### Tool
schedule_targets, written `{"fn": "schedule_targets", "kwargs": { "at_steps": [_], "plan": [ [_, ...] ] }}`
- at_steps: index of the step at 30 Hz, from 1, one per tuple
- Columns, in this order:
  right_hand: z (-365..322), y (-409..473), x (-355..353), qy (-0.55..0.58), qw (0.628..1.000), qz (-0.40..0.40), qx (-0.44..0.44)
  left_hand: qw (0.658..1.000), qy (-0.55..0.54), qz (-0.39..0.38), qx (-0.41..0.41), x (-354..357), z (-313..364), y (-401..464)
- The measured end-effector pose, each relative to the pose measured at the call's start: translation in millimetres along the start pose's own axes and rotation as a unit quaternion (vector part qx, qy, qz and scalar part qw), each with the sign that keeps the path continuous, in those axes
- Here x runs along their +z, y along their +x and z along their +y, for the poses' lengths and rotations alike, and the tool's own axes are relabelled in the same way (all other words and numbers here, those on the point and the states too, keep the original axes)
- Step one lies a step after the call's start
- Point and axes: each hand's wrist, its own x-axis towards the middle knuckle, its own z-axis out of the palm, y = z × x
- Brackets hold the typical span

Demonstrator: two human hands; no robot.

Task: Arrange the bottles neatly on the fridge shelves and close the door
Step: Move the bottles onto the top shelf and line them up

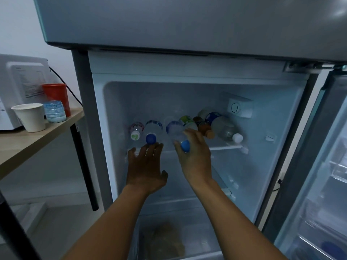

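Observation:
Several bottles lie on their sides on the fridge's top shelf (228,146), caps toward me. At the left lies a small white-capped bottle (136,131), then a blue-capped water bottle (153,131). My right hand (194,158) grips a second blue-capped water bottle (175,131) near its neck, over the shelf's front edge. My left hand (145,170) is spread open, fingertips just below the first blue cap, holding nothing. Further right lie a green-labelled bottle (186,120), an orange-capped bottle (205,129) and a large clear bottle with a white cap (226,130).
The fridge door (319,166) stands open at the right, its racks showing. A lower shelf and a crisper drawer (169,239) sit below my arms. On the wooden table (28,145) at the left stand a microwave, a paper cup, a red cup and a crushed bottle.

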Motion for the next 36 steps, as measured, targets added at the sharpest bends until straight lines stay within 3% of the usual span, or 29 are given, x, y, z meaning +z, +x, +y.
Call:
{"fn": "schedule_targets", "kwargs": {
  "at_steps": [7,12,16,21,30,36],
  "plan": [
    [13.6,29.4,44.8,-0.016,0.995,-0.094,0.01,1.0,0.005,0.012,0.003,5.8,-1.7,0.1],
    [16.4,34.6,59.9,-0.058,0.995,-0.074,-0.015,1.0,0.0,0.02,0.003,10.3,-2.5,0.8],
    [18.1,30.4,56.7,-0.032,0.994,-0.108,0.003,1.0,0.0,0.007,0.002,7.9,-0.1,1.1],
    [11.1,23.5,31.2,-0.003,0.984,-0.17,0.053,0.998,-0.028,-0.053,-0.013,-4.6,6.6,-1.2],
    [3.1,-21.2,-50.6,-0.101,0.984,-0.126,0.07,0.988,-0.067,-0.138,-0.028,-40.1,18.7,-26.0],
    [-9.8,-74.7,-112.1,-0.138,0.976,-0.135,0.097,0.99,-0.091,-0.11,0.019,-74.4,42.5,-63.9]
  ]
}}
